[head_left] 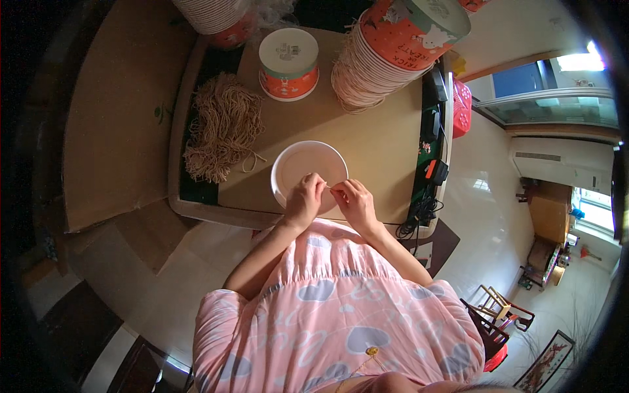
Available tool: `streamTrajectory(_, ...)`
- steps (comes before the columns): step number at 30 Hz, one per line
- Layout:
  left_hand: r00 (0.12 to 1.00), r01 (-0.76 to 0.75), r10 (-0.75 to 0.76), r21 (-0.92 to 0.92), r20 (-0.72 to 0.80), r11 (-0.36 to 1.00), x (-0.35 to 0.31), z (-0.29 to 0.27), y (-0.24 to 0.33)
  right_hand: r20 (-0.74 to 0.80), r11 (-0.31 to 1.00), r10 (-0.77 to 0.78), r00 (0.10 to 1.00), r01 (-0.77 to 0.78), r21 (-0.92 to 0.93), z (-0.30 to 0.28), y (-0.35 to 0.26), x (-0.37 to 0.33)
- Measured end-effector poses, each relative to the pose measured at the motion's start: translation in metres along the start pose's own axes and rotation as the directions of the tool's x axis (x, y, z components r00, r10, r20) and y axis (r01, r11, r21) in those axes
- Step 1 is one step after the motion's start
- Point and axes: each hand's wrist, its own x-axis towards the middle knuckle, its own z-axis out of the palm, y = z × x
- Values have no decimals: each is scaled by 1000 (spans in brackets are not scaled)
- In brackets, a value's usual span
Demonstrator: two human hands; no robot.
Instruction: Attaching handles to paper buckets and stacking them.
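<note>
A white-lined paper bucket (pixel 288 160) stands with its open mouth up, close in front of me at the table's near edge. Over its near rim, my left hand (pixel 305 200) and my right hand (pixel 356 204) meet with fingertips pinched. A thin pale cord (pixel 328 188) shows as a short bit between them; the rest of it is hidden by the fingers. Left of the bucket lies a loose heap of beige cords (pixel 224 124). Farther off, an orange bucket with a pale green base (pixel 289 85) rests upside down.
At the back right lies a tall stack of nested orange buckets (pixel 400 39) with cords hanging along it. Another stack (pixel 213 14) is at the back left beside clear plastic. Black cables and an orange-black device (pixel 436 171) line the table's right edge. A cardboard sheet (pixel 124 111) stands left.
</note>
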Motion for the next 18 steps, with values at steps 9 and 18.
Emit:
streamTrajectory(9, 997, -31, 17, 176, 81, 984, -2, 1, 3, 38, 1000, -18, 999, 18, 8, 0, 2, 2)
streamTrajectory(18, 998, -26, 29, -52, 60, 998, 4, -14, 25, 40, 958, 130, 991, -136, 254, -7, -2, 1)
